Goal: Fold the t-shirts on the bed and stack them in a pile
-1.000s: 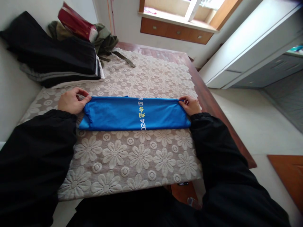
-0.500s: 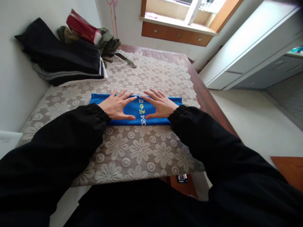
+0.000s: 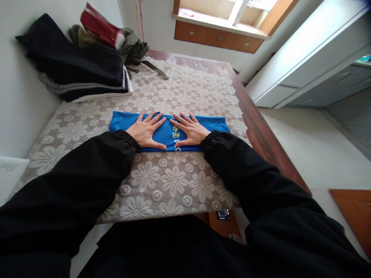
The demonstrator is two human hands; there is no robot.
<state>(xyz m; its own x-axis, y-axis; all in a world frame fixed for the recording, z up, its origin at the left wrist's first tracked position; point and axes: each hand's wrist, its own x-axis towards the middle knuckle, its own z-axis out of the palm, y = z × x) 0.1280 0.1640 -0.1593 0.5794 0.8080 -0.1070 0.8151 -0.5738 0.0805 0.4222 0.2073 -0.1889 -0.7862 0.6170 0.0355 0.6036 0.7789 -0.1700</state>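
Note:
A blue piece of clothing [image 3: 162, 134], folded into a long flat strip, lies crosswise on the lace-covered table. White and yellow printing runs across its middle, partly hidden by my fingers. My left hand [image 3: 147, 130] rests flat on the cloth left of the print, fingers spread. On the other side my right hand [image 3: 191, 130] lies palm down with its fingers apart, its fingertips over the print. Both thumbs point inward near the strip's close edge. The two hands do not touch, and neither grips the fabric.
A stack of folded dark clothes [image 3: 84, 73] stands at the back left against the wall. Behind it are a red package [image 3: 101, 29] and an olive-green bag [image 3: 133, 45]. A floral lace tablecloth [image 3: 174, 181] covers the table. A phone [image 3: 223, 214] lies lower down, below the front edge.
My hands have pressed down flatter on the blue cloth, fingers spread wider. The right hand has shifted slightly left, covering more of the print. The cloth's right end shows more.

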